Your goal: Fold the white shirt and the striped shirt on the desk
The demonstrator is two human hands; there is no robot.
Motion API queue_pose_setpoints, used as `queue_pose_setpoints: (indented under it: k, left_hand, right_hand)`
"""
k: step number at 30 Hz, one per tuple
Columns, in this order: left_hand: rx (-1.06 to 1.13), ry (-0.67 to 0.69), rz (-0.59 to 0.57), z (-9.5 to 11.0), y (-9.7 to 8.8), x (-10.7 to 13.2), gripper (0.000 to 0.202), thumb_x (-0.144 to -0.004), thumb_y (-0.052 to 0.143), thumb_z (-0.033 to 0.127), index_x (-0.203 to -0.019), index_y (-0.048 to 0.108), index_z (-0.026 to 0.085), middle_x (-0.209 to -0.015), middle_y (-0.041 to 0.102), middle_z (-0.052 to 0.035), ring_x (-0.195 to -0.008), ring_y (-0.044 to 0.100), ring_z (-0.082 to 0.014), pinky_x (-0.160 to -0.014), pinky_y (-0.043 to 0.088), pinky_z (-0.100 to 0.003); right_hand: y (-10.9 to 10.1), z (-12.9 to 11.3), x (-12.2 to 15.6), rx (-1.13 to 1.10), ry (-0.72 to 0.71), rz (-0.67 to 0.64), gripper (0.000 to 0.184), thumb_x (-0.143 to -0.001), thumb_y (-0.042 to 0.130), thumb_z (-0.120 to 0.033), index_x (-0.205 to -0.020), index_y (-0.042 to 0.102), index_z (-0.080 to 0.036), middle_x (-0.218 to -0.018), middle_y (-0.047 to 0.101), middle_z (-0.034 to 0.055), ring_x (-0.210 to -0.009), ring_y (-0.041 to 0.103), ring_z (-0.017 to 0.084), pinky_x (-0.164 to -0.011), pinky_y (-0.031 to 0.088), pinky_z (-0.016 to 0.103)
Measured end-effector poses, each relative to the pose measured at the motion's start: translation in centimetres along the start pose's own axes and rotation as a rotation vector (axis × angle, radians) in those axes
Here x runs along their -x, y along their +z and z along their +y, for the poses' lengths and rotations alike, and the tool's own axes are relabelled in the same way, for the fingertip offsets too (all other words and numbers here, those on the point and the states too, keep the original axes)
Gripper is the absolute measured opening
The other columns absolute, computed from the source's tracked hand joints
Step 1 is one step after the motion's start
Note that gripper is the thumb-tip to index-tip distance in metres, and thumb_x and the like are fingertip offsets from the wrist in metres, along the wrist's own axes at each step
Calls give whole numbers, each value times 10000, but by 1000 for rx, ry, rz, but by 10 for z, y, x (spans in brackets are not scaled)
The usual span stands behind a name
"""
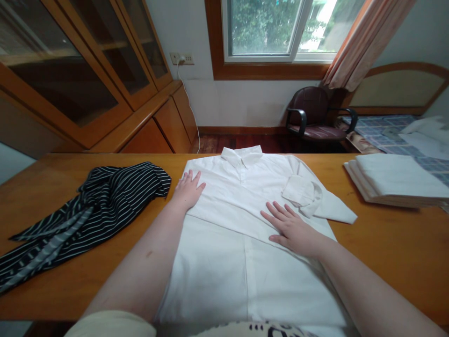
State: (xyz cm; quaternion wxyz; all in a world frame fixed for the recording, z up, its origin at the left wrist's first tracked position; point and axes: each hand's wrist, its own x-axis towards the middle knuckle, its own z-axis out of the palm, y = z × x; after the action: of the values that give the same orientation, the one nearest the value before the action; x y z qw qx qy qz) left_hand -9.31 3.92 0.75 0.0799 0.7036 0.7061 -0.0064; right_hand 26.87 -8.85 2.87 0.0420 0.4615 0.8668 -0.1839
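A white collared shirt (217, 262) lies spread on the wooden table, its collar at the far edge. One sleeve is laid slantwise across its front. The other sleeve (329, 206) sticks out to the right, with its cuff doubled back onto the shirt. My left hand (188, 191) rests flat with fingers spread at the shirt's left shoulder. On the sleeve across the chest lies my right hand (293, 229), palm down, fingers apart. Neither hand grips anything. The shirt's lower hem is hidden near my body.
A black garment with white stripes (122, 201) lies crumpled on the table (382, 262) at the left. A stack of folded white cloth (396, 178) sits at the right. Beyond are a chair (312, 112), a bed (379, 128) and a glass-doored cabinet (122, 93).
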Motion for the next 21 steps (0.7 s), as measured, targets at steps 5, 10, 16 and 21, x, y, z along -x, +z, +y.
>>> queue_pose_setpoints:
  k: [5, 10, 16, 21]
  left_hand:
    - [48, -115, 65, -15, 4, -7, 743, -911, 303, 534, -1497, 215, 86, -1553, 165, -209, -1429, 136, -354, -1141, 162, -493]
    - [324, -149, 206, -27, 5, -11, 607, -906, 381, 404, -1398, 406, 50, -1462, 387, -207, -1380, 310, -307, -1132, 250, -416]
    - [992, -482, 512, -40, -7, -19, 446, -890, 308, 184, -1312, 447, 147, -1329, 547, -128, -1097, 607, -146, -870, 502, -258]
    - [864, -530, 335, -52, -18, -10, 355, -856, 415, 249, -1153, 585, 154, -1106, 667, -127, -848, 676, -206, -677, 523, -310]
  right_hand:
    - [-1, 0, 1, -34, 0, -1, 659, -915, 444, -529, -1497, 240, -296, -1564, 105, 70, -1433, 73, 293, -1149, 124, 532]
    - [-8, 1, 3, -117, -23, 104, 604, -933, 414, -502, -1475, 317, -252, -1540, 239, 80, -1423, 180, 277, -1140, 189, 528]
    - [-9, 10, 2, -165, 112, 397, 446, -971, 287, -286, -1352, 516, -251, -1412, 484, 65, -1305, 445, 240, -1099, 342, 481]
    - [-4, 8, -1, -153, 123, 350, 483, -922, 430, -340, -1391, 466, -231, -1460, 422, 69, -1319, 424, 249, -1081, 385, 436]
